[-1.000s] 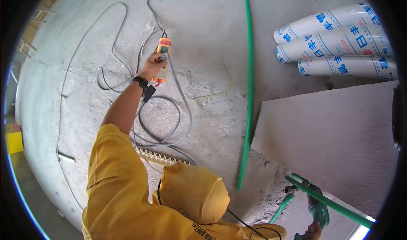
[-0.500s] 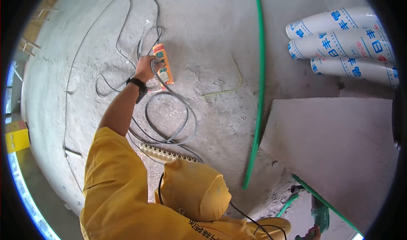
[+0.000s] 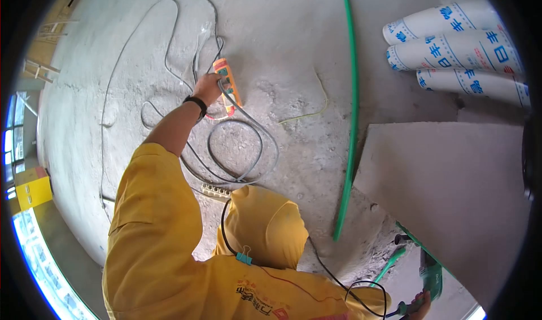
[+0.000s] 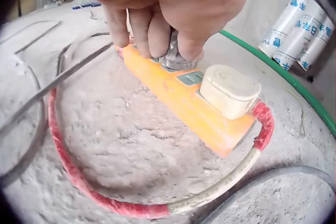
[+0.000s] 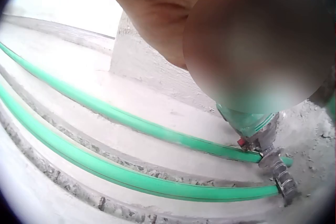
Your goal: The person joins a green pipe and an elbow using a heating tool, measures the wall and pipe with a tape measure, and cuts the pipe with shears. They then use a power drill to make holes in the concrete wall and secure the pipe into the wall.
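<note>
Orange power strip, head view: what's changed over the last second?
The power strip has shifted slightly toward the person, its far end swinging left. Nothing was visibly taken hold of or let go: the left hand still holds the grey plug, the right hand still grips the green power tool. The white plug stays in the strip.

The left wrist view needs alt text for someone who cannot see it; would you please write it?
A person's left grip holds a grey plug at an orange power strip on a rough floor. A cream plug sits near one end, its red and white cord looping round; white tubes with blue lettering lie upper right.
</note>
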### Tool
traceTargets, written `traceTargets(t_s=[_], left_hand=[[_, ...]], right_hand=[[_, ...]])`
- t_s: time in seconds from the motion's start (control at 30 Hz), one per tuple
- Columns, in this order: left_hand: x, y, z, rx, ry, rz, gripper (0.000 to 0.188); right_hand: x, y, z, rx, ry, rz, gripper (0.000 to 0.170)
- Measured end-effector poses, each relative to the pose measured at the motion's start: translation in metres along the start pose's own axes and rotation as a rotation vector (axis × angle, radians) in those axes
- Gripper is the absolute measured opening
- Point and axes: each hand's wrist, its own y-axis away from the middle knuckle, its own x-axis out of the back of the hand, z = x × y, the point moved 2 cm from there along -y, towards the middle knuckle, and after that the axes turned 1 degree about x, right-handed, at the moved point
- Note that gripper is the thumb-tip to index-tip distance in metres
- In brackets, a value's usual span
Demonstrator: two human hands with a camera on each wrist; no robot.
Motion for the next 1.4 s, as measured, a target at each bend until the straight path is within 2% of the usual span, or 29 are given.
traceTargets(t_s=[0.03, 0.1, 0.13, 0.17, 0.2, 0.27, 0.3, 0.37, 0.4, 0.43, 0.5, 0.57, 0.6, 0.63, 0.7, 0.73, 0.77, 0.83, 0.87, 0.97, 1.0, 1.1, 1.13, 1.17, 1.23, 1.27, 1.3, 1.37, 1.4], left_hand=[[0.004, -0.002, 0.002, -0.022, -0.006, 0.015, 0.031], [0.004, -0.006, 0.001, 0.063, 0.033, -0.093, 0.035], [-0.006, -0.015, -0.018, -0.061, -0.002, -0.092, 0.038], [-0.006, -0.026, -0.026, -0.069, -0.033, -0.228, 0.036], [0.016, -0.033, -0.006, -0.055, -0.162, -0.431, 0.031], [0.031, -0.052, -0.011, 0.292, 0.012, -0.781, 0.027], [0.025, -0.072, -0.035, 0.622, 0.322, -0.894, 0.027], [0.013, -0.09, -0.022, 0.566, 0.298, -0.971, 0.029], [-0.004, -0.091, 0.003, 0.155, -0.261, -0.948, 0.026], [-0.023, -0.096, 0.001, 0.053, -0.494, -0.941, 0.024], [-0.053, -0.103, 0.007, -0.151, -0.977, -0.908, 0.023], [-0.066, -0.101, 0.007, -0.053, -1.211, -0.947, 0.033], [-0.052, -0.089, 0.026, 0.131, -1.085, -0.846, 0.032], [-0.049, -0.083, 0.028, 0.124, -1.088, -0.851, 0.032], [-0.043, -0.072, 0.02, -0.042, -0.873, -0.957, 0.028], [-0.033, -0.064, 0.018, -0.352, -0.945, -1.041, 0.023], [-0.024, -0.058, 0.016, -0.339, -0.938, -1.052, 0.023], [0.004, -0.038, 0.034, -0.295, -0.842, -0.862, 0.02], [-0.004, -0.042, 0.02, -0.293, -0.848, -0.87, 0.02], [0.01, -0.046, 0.053, -0.262, -0.897, -0.98, 0.022], [0.003, -0.052, 0.047, -0.413, -0.979, -1.099, 0.021], [-0.014, -0.058, 0.018, -0.524, -0.942, -1.125, 0.021], [-0.006, -0.052, 0.021, -0.372, -0.85, -1.052, 0.021], [-0.005, -0.043, 0.022, -0.369, -0.85, -1.068, 0.021], [0.0, -0.039, 0.032, -0.296, -0.722, -0.933, 0.019], [0.006, -0.043, 0.045, -0.316, -0.798, -1.012, 0.019], [0.004, -0.053, 0.049, -0.315, -0.801, -1.007, 0.019], [-0.005, -0.065, 0.051, -0.67, -1.032, -1.356, 0.018], [-0.022, -0.069, 0.024, -0.772, -1.01, -1.336, 0.018]], right_hand=[[-0.005, -0.001, 0.003, -0.002, -0.027, -0.003, 0.03], [-0.016, -0.002, 0.006, 0.042, -0.105, -0.062, 0.026], [-0.02, -0.003, 0.004, 0.065, -0.137, -0.087, 0.025], [-0.019, 0.0, 0.004, 0.082, -0.16, -0.105, 0.025], [-0.015, 0.006, 0.003, 0.096, -0.173, -0.118, 0.026], [-0.011, 0.019, -0.002, 0.104, -0.172, -0.123, 0.028], [-0.017, 0.029, -0.006, 0.148, -0.145, -0.184, 0.029], [-0.023, 0.029, -0.003, 0.209, -0.139, -0.248, 0.03], [-0.021, 0.019, 0.001, 0.205, -0.143, -0.168, 0.031], [-0.018, 0.014, 0.004, 0.199, -0.146, -0.087, 0.033], [-0.018, 0.016, 0.005, 0.208, -0.165, -0.106, 0.033], [-0.02, 0.019, 0.006, 0.21, -0.181, -0.123, 0.033], [-0.021, 0.017, 0.006, 0.218, -0.189, -0.104, 0.033], [-0.022, 0.017, 0.007, 0.226, -0.196, -0.088, 0.033], [-0.021, 0.022, 0.008, 0.22, -0.189, -0.097, 0.031], [-0.023, 0.024, 0.005, 0.226, -0.181, -0.115, 0.03], [-0.026, 0.029, 0.001, 0.228, -0.166, -0.123, 0.03], [-0.028, 0.039, -0.005, 0.188, -0.119, -0.153, 0.027], [-0.028, 0.034, -0.004, 0.127, -0.125, -0.067, 0.029], [-0.019, 0.025, 0.002, 0.074, -0.053, -0.001, 0.029], [-0.018, 0.021, 0.004, 0.014, -0.062, 0.039, 0.027], [-0.008, 0.015, 0.007, -0.117, -0.041, -0.001, 0.026], [-0.035, 0.044, -0.011, -0.104, -0.098, 0.152, 0.026], [-0.03, 0.041, -0.014, -0.112, -0.084, 0.151, 0.026], [-0.022, 0.033, -0.012, -0.12, -0.042, 0.066, 0.027], [-0.026, 0.036, -0.015, -0.111, -0.039, 0.063, 0.027], [-0.028, 0.04, -0.015, -0.107, -0.028, 0.057, 0.028], [-0.034, 0.049, -0.02, -0.109, -0.021, 0.057, 0.029], [-0.036, 0.052, -0.021, -0.107, -0.014, 0.046, 0.03]])
